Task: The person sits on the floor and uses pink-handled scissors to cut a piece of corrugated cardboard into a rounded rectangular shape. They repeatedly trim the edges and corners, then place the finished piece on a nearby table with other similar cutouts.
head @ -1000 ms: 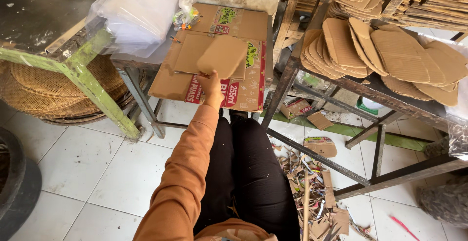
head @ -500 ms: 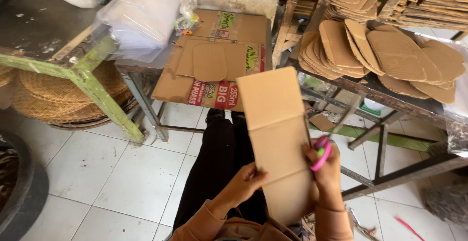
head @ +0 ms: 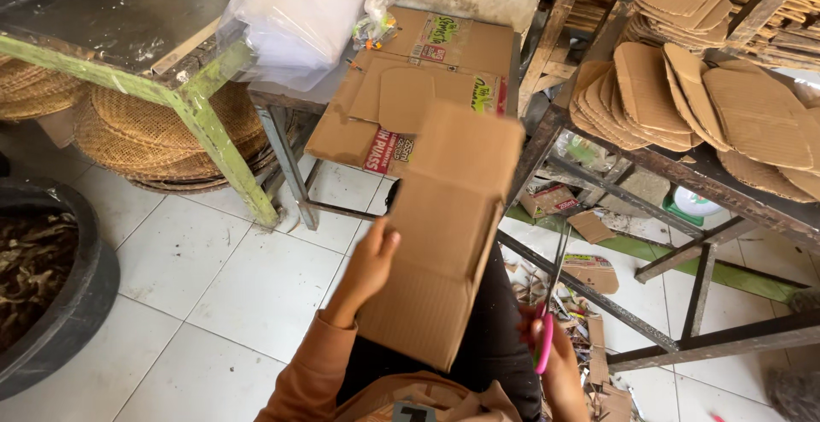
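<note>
Over the lap, left hand [head: 369, 261] grips cardboard strip's [head: 444, 234] edge; right hand [head: 551, 349] clasps scissors [head: 547, 337].

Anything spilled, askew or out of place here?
Yes: cardboard offcuts lie strewn over the white tiled floor under the metal rack, beside the person's legs. The cardboard strip in the left hand is creased, bending at its folds.

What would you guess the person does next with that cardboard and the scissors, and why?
Probably bring the scissors to the cardboard's right edge to start a cut. The left hand holds the folded strip up by its left edge, the right hand grips the pink handles with the blades pointing up beside it, not touching, and rounded cut pieces lie stacked on the rack.
</note>
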